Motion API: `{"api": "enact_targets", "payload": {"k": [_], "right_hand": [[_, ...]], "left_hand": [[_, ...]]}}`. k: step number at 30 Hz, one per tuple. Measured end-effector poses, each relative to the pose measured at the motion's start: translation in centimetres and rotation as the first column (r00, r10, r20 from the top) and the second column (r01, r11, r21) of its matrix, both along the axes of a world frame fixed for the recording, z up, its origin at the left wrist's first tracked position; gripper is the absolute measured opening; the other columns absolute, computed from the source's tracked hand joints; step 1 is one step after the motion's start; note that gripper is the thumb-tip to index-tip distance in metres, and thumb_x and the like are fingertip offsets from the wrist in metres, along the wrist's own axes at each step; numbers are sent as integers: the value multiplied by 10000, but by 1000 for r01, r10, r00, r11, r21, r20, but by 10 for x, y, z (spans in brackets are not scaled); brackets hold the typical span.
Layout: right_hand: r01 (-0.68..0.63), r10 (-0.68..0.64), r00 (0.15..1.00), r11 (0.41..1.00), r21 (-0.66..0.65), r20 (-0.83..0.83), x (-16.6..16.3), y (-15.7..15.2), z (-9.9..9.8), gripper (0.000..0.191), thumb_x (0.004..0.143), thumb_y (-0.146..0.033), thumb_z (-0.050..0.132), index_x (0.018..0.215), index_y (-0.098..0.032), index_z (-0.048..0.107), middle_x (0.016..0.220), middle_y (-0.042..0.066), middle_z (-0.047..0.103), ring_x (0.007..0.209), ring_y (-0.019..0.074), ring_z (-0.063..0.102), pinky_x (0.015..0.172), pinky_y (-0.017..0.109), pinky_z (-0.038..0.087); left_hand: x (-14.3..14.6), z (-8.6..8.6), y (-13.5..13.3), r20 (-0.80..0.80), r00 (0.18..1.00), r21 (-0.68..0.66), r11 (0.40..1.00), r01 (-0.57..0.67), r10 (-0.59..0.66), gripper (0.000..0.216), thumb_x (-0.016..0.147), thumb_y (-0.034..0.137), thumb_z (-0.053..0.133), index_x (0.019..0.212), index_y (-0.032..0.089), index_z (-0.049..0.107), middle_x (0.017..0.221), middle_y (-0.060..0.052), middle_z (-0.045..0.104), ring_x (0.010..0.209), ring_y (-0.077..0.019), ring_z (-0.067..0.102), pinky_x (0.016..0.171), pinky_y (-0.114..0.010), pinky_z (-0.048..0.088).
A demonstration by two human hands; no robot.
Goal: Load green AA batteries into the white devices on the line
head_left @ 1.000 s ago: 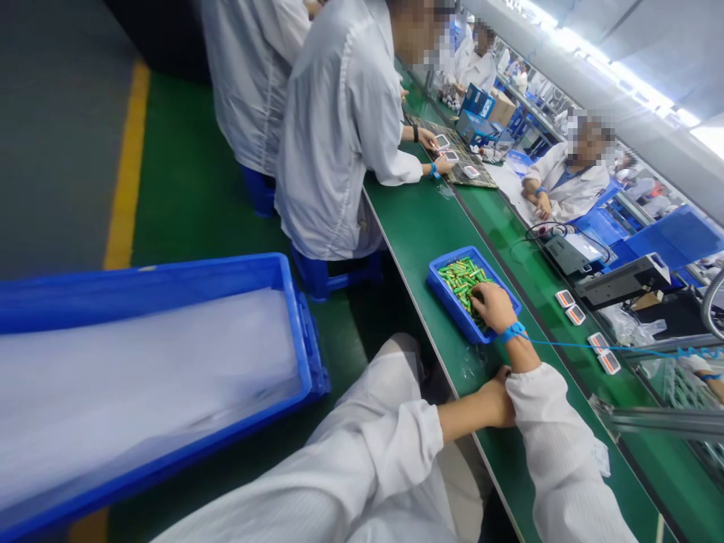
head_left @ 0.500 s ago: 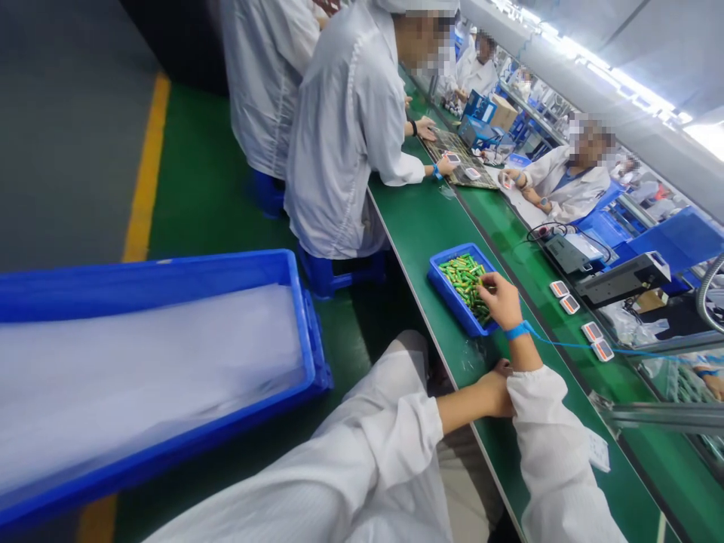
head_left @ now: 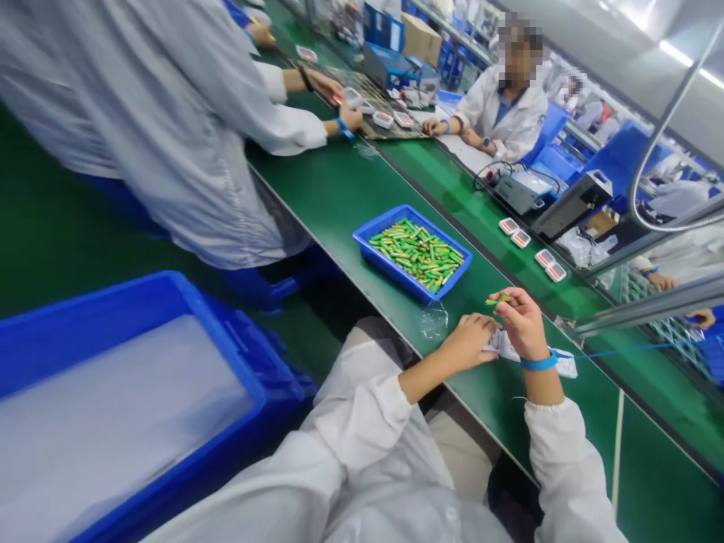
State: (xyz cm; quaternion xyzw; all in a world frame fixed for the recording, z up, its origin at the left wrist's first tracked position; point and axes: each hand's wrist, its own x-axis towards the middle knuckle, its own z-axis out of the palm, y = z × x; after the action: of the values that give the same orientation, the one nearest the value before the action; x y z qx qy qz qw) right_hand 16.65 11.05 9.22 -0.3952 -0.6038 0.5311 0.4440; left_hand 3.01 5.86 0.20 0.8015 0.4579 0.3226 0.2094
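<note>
My right hand (head_left: 519, 320), with a blue wrist strap (head_left: 539, 363), pinches green-and-gold batteries (head_left: 496, 301) above the bench; how many, I cannot tell. Just to its left and lower, my left hand (head_left: 468, 343) has its fingers curled at the end of a white plastic device (head_left: 501, 344), partly hidden by both hands. Another white device (head_left: 566, 365) lies behind my right wrist. A blue tray (head_left: 362, 245) full of such batteries stands on the green bench, beyond my hands. A clear plastic bag (head_left: 434, 320) lies between tray and left hand.
A large blue bin (head_left: 218, 298) with white sheets stands at the left. A co-worker in a white coat (head_left: 226, 98) sits farther up the bench. Small white-and-orange units (head_left: 544, 259) sit on the belt. A metal post (head_left: 650, 305) crosses at right.
My right hand has left the battery tray and come back beside my left hand with batteries in its fingers. The view has shifted, now showing my left hand at the white device.
</note>
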Motion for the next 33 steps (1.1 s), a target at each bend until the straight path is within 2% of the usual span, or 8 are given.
{"api": "enact_targets", "payload": {"k": [4,7,12,15,18,25,30,33], "right_hand": [[177,-172,976,984,-22,133,52,-23,-23,402,835,-474,943,1076,-242,720,1083,89,858,951,250,806,898,424,669],[193,-192,932,981,28,306,72,-41,-38,351,916,-496,865,1112,-242,723,1112,99,852,1023,279,807,932,444,661],[-26,-190,745,949,313,639,70,-58,-52,141,1051,-310,681,1174,-255,722,1127,88,813,1020,293,763,959,457,612],[-182,-191,637,904,387,747,64,-58,-55,182,1043,-168,627,1184,-240,717,1110,107,789,1032,312,711,942,460,585],[-264,-190,591,873,411,784,61,-56,-58,301,1044,-91,568,1262,-223,727,1156,130,768,1050,319,670,967,482,565],[-292,-194,601,850,438,776,61,-55,-62,350,1096,-140,561,1357,-238,772,1158,136,756,1051,326,650,978,510,562],[-175,-206,707,876,450,676,64,-58,-58,283,1130,-247,573,1321,-258,783,1153,122,788,1053,318,719,984,518,592],[-102,-231,767,877,469,599,65,-62,-53,264,1133,-292,596,1324,-279,778,1166,107,816,1065,313,742,1005,520,607]], "left_hand": [[-1,-1,-1,82,996,-73,997,-31,37,817,849,356,980,1520,217,535,1492,-157,676,1403,-393,608,1138,-541,497],[-2,-3,-2,105,993,-114,993,-33,45,843,847,332,977,1540,235,506,1474,-143,687,1386,-390,621,1139,-541,495],[-6,-4,-4,87,996,-147,989,-23,36,792,893,308,928,1548,242,487,1458,-130,692,1395,-367,617,1160,-525,487],[-8,-5,-5,69,997,-152,988,-24,35,775,913,320,909,1557,240,486,1461,-137,692,1397,-364,618,1164,-522,488],[-9,-6,-6,62,998,-148,989,-24,33,779,914,349,915,1561,236,495,1485,-145,686,1416,-367,612,1178,-521,484],[-9,-2,-7,50,998,-159,987,-21,29,730,939,364,896,1553,253,517,1514,-138,681,1429,-361,608,1184,-515,479],[-10,1,-9,56,998,-162,987,-13,23,710,932,383,909,1534,259,553,1519,-131,684,1436,-359,606,1188,-513,479],[-13,3,-9,125,992,-126,992,8,8,496,1012,404,821,1453,273,634,1502,-108,702,1436,-328,619,1207,-499,472]]}}
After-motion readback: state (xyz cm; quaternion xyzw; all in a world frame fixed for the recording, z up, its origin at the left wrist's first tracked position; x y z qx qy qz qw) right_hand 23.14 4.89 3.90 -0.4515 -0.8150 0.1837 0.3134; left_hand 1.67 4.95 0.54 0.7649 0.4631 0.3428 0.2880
